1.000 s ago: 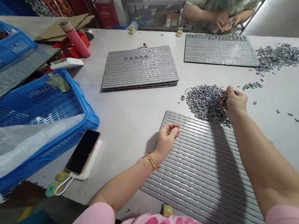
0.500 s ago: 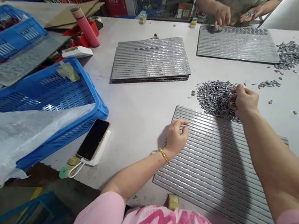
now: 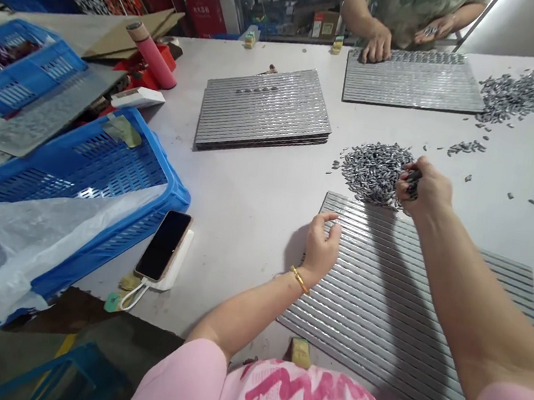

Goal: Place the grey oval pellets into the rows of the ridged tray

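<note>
A grooved silver tray (image 3: 381, 307) lies on the white table in front of me. My left hand (image 3: 322, 247) rests on the tray's left edge, fingers curled loosely with nothing in them. My right hand (image 3: 423, 188) is closed on a handful of small grey metal pieces at the right edge of a pile of such pieces (image 3: 374, 168), just beyond the tray's far edge.
A stack of grooved trays (image 3: 264, 108) lies further back. A co-worker's hands (image 3: 378, 44) work at another tray (image 3: 410, 81), with a second pile (image 3: 531, 94) at the right. A blue crate (image 3: 77, 181) with a plastic bag and a phone on a power bank (image 3: 164, 253) sit left.
My right hand has closed on pieces and lifted slightly off the pile's edge. My left hand stays on the tray's edge. The view shifted a little; the co-worker's hand moved onto their tray.
</note>
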A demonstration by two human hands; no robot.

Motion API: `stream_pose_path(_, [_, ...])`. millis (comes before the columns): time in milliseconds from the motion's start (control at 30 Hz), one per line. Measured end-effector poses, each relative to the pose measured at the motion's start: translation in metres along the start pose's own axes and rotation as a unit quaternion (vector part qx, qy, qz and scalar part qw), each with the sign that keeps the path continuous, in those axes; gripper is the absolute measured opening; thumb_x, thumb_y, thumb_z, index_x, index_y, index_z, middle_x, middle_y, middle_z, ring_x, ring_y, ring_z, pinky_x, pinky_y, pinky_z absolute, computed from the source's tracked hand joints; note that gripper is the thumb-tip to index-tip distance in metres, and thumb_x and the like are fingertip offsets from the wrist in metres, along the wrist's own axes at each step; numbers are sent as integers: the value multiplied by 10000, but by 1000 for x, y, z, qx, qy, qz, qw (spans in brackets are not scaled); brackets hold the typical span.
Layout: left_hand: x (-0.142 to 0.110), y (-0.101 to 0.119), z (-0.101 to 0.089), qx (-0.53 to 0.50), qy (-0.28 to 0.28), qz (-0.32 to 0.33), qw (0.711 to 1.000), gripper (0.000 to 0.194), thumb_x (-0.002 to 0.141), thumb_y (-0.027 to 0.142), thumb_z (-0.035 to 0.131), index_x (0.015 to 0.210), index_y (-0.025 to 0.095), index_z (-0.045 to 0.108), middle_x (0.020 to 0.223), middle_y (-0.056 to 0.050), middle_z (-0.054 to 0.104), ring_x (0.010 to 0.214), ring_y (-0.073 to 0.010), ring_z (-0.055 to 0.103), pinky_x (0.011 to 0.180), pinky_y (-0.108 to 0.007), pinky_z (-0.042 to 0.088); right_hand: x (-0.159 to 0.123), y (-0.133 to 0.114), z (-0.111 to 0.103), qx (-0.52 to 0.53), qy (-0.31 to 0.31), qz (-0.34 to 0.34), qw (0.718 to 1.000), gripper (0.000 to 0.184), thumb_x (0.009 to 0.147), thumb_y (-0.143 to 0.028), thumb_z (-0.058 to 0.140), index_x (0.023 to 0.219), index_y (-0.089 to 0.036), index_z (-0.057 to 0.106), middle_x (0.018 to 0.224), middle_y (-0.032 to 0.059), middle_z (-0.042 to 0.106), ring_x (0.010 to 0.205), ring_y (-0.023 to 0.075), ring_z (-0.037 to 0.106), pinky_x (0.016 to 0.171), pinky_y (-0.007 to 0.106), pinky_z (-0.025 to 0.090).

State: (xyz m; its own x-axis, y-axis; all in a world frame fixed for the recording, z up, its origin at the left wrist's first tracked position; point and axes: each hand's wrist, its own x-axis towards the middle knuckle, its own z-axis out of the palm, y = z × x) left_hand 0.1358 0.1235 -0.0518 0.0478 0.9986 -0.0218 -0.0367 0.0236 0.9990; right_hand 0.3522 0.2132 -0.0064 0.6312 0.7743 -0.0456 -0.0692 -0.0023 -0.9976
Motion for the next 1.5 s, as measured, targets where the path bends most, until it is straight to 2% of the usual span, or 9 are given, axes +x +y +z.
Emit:
stream_pose_path(200, [8, 15, -22, -395, -67, -368, 839, 374, 935, 524, 479, 935, 181, 628, 944, -91, 677, 858, -197, 668, 840, -363, 539, -131, 21, 49, -98, -153, -25, 983, 365, 921, -547, 536, 778, -216, 589, 614, -10, 554, 463, 116, 460, 415, 268, 343])
stream_pose_path(400, [1, 6, -32, -414, -161, -325, 835, 511, 945, 587, 342, 1014, 199, 667, 926, -94, 680, 944, -243, 674, 874, -424, 543, -210, 31, 71, -241, -202, -232, 920, 198, 875, -389, 617, 743, -242, 610, 734, 40, 617, 764, 223, 539, 776, 421, 440])
stream_pose_path(500, [-4, 5, -36, -395, -154, -333, 842, 454, 952, 535, 353, 994, 213, 670, 895, -96, 686, 949, -254, 676, 870, -439, 544, -213, 31, 69, -266, -219, -263, 901, 188, 919, -361, 565, 775, -245, 596, 763, 45, 616, 786, 232, 540, 770, 426, 444])
stream_pose_path(667, [-5, 7, -37, -409, -68, -375, 829, 259, 913, 357, 428, 760, 225, 589, 818, -79, 685, 946, -246, 682, 843, -385, 548, -206, 30, 76, -77, -130, -31, 988, 277, 941, -466, 560, 799, -235, 613, 747, 10, 595, 715, 172, 557, 672, 326, 474])
stream_pose_path(933, [-7, 13, -49, -526, 9, -442, 726, 120, 851, 256, 572, 804, 166, 636, 781, -36, 673, 703, -144, 647, 665, -263, 541, -193, 22, 70, 80, -167, 69, 980, 545, 974, -640, 318, 831, -222, 637, 751, 63, 619, 752, 209, 626, 750, 392, 523])
stream_pose_path(1067, [-12, 12, -51, -512, 7, -461, 725, 142, 871, 285, 562, 818, 182, 645, 813, -47, 686, 772, -171, 666, 709, -301, 561, -189, 26, 66, -128, -211, -72, 966, 416, 991, -566, 377, 923, -247, 637, 841, 69, 665, 801, 234, 629, 775, 440, 506])
stream_pose_path(1233, [-14, 9, -51, -487, 17, -457, 744, 117, 866, 293, 562, 804, 214, 622, 806, -43, 674, 884, -209, 674, 732, -321, 562, -185, 33, 71, -407, -274, -332, 806, 260, 940, -436, 572, 1146, -300, 653, 1212, 79, 656, 1247, 347, 492, 1093, 622, 266])
stream_pose_path(1400, [-13, 22, -58, -509, -40, -421, 749, 204, 879, 334, 569, 936, 167, 672, 1004, -111, 704, 967, -222, 682, 830, -370, 573, -165, 31, 42, -315, -250, -273, 874, 349, 1035, -375, 349, 1225, -309, 634, 1250, 79, 625, 1242, 286, 533, 1049, 546, 405])
stream_pose_path(1500, [-12, 29, -61, -548, -74, -417, 721, 265, 914, 311, 512, 1030, 152, 691, 1013, -103, 707, 915, -185, 685, 852, -356, 565, -161, 23, 21, -331, -264, -294, 857, 278, 974, -332, 534, 1224, -323, 656, 1222, 87, 629, 1178, 293, 565, 1003, 526, 460])
